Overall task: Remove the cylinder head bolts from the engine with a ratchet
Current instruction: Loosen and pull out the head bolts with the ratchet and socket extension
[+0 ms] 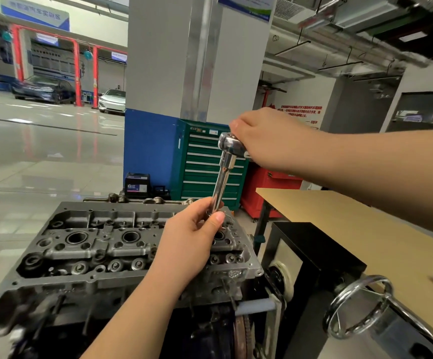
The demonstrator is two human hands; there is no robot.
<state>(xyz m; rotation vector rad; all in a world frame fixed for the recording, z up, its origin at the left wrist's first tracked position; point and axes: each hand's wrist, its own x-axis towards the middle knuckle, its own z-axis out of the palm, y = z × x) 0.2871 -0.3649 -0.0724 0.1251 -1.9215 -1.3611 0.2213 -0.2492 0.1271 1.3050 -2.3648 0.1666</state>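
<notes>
A grey cylinder head (85,244) sits on top of the engine, filling the lower left of the head view. A chrome ratchet (229,143) with a long extension bar (221,181) stands nearly upright over the head's right end. My right hand (264,138) grips the ratchet at its head, covering the handle. My left hand (192,239) pinches the lower end of the extension between thumb and fingers, hiding the socket and any bolt beneath it.
A light wooden table (360,229) stands on the right, beside the black engine stand (313,257) with its chrome handwheel (358,307). Behind the engine are a green drawer cabinet (205,164), a red cabinet (267,193) and a blue-and-grey pillar (158,99). Parked cars stand far left.
</notes>
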